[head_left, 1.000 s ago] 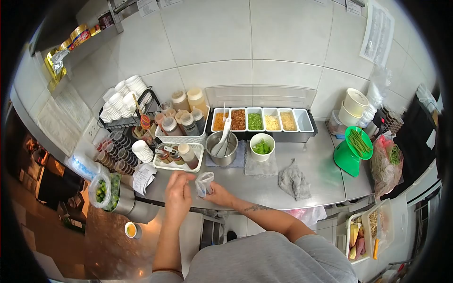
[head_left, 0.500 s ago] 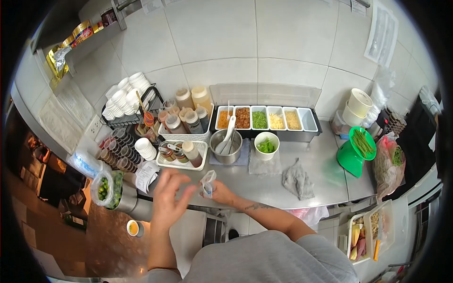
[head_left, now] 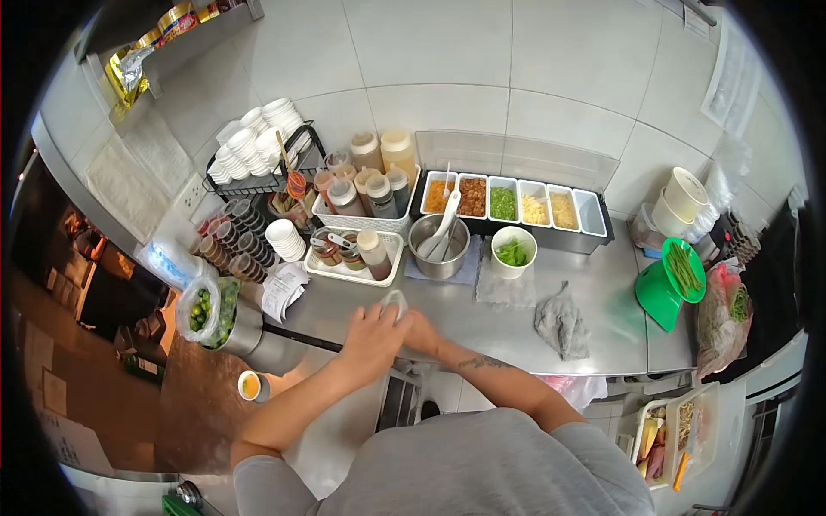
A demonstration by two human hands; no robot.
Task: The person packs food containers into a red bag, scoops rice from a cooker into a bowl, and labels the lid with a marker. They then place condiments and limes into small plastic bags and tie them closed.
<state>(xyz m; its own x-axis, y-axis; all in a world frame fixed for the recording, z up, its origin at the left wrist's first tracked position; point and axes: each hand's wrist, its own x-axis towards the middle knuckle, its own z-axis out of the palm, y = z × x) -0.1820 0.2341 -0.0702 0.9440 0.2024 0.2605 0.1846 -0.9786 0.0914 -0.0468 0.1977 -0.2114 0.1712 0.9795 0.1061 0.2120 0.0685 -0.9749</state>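
My left hand (head_left: 372,342) and my right hand (head_left: 419,334) meet over the front edge of the steel counter (head_left: 482,331). A small clear plastic piece (head_left: 395,301) sticks up between them; the right hand is closed round its lower part. The left hand's fingers are bent against it, and their tips are partly hidden. Behind the hands are a white basket (head_left: 389,273) of bottles and jars, a steel pot (head_left: 440,268) with a white ladle (head_left: 449,211), and a white bowl (head_left: 508,268) with green leaves.
Topping trays (head_left: 503,202) line the back. A grey cloth (head_left: 564,322) lies on the right of the counter, near a green scale (head_left: 658,297). Stacked white lids (head_left: 286,241) and a receipt (head_left: 282,291) are at left. A cup (head_left: 249,386) stands at lower left.
My left hand has moved right and down from beside the plastic piece to touch it at my right hand. The view has shifted slightly, so the counter items appear further right.
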